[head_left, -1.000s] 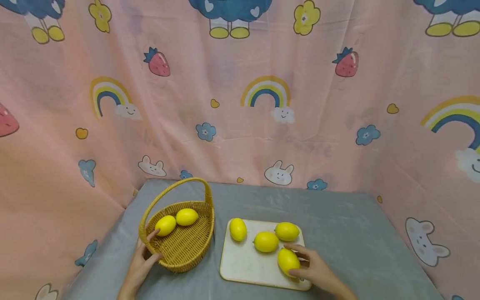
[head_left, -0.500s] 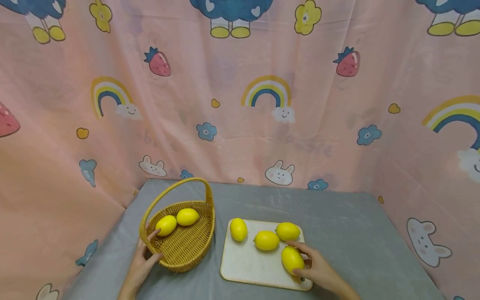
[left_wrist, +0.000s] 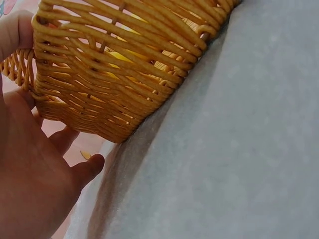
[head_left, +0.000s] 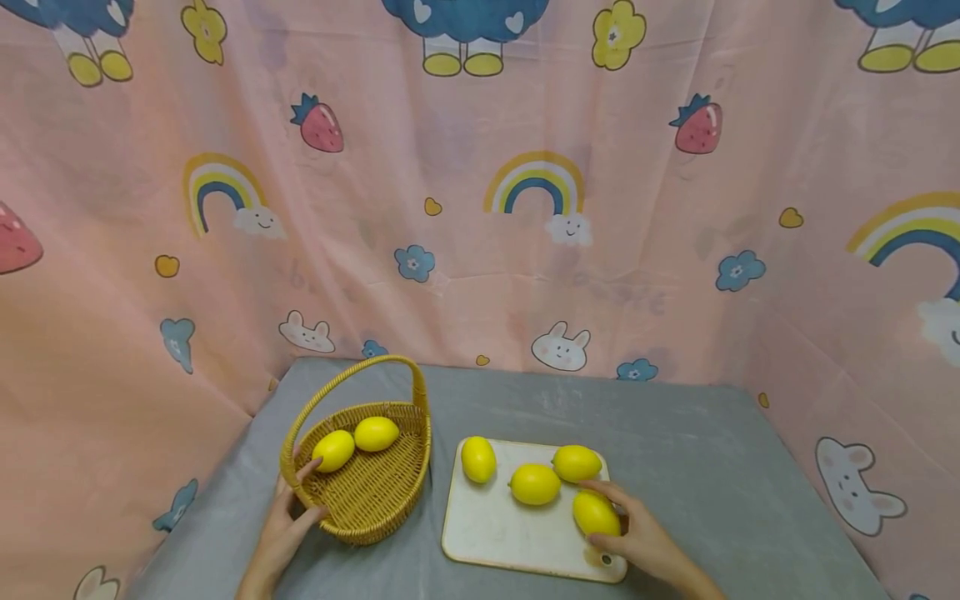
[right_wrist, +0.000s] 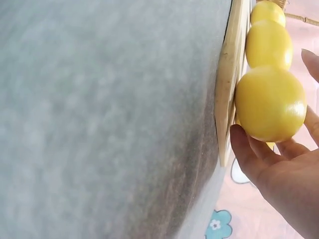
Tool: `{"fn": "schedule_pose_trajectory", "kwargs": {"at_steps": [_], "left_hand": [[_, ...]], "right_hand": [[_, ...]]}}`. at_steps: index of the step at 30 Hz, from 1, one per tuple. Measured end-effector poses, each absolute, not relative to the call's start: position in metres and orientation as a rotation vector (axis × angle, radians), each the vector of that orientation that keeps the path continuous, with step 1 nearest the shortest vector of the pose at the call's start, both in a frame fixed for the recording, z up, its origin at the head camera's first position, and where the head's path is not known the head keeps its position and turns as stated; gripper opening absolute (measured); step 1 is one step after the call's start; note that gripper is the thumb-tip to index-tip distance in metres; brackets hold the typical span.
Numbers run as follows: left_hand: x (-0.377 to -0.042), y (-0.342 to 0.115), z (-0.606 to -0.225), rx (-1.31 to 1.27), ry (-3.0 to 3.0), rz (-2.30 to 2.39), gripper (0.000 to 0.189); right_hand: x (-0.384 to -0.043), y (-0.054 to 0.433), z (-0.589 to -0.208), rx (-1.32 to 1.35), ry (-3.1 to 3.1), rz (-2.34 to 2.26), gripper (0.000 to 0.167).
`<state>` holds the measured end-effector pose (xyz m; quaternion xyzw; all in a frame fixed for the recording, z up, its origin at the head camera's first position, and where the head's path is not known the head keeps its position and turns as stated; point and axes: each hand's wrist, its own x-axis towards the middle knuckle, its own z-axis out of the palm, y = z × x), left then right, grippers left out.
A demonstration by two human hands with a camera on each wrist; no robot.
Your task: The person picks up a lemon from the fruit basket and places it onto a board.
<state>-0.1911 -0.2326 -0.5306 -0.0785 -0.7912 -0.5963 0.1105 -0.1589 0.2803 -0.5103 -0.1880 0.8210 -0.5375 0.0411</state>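
Note:
In the head view, my left hand (head_left: 283, 521) grips the left rim of a wicker basket (head_left: 382, 492) with a tall arched handle. Two yellow lemons (head_left: 377, 433) lie inside it. The left wrist view shows the woven side of the basket (left_wrist: 109, 64), with the thumb of my left hand (left_wrist: 35, 169) at its rim. On the right, my right hand (head_left: 637, 533) holds a lemon (head_left: 596, 512) between thumb and fingers, over the right part of a white cutting board (head_left: 487, 533). Close up, that lemon (right_wrist: 270, 103) sits against the fingers of my right hand (right_wrist: 284, 174).
Three other lemons lie on the board: one at its far left corner (head_left: 478, 459), a middle lemon (head_left: 535, 484) and a far right lemon (head_left: 577, 463). A grey cloth (head_left: 697, 467) covers the table. A pink patterned curtain (head_left: 465, 317) hangs around it.
My right hand and the lemon in it have shifted slightly right and away from me, uncovering the board's corner hole. My left hand and the basket have stayed put.

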Motion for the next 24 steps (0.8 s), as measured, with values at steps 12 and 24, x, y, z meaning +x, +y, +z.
{"fn": "schedule_pose_trajectory", "kwargs": {"at_steps": [12,24], "left_hand": [[-0.1900,-0.2330,-0.5287,-0.234,-2.326,-1.767,0.067],[-0.1896,-0.2331,-0.5280,-0.228,-2.326,-1.781,0.068]], "right_hand": [[-0.1584,0.2807,-0.5142,-0.537,2.780,-1.562,0.060],[-0.1599,0.2882,-0.5074,-0.350,2.617,-1.628,0.064]]}}
